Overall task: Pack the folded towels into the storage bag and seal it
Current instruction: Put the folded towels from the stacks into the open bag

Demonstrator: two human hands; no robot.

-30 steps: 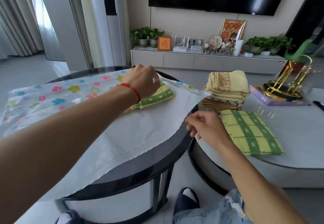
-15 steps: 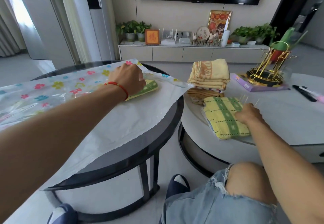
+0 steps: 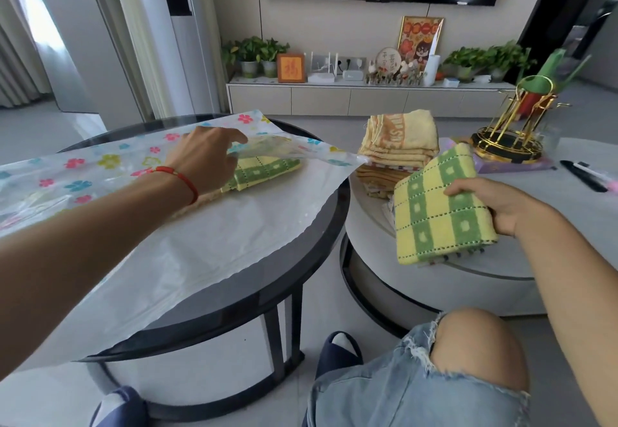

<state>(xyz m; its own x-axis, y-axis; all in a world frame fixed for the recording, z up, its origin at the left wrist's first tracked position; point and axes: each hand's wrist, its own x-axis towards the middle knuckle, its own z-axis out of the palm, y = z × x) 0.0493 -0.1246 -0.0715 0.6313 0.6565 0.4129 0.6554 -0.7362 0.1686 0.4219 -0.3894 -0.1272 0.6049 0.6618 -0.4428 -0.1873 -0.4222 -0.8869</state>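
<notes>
over white table, right hand grips checked towel; left hand pinches storage bag flap up.

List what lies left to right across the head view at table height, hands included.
storage bag → left hand, lifting the bag's top layer → green-and-yellow towel in the bag → stack of folded towels → right hand, gripping a second checked towel → gold rack → black pen

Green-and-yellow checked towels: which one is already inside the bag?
The checked towel beside the left hand, lying under the storage bag's lifted flowered layer. The other checked towel is held by the right hand.
</notes>
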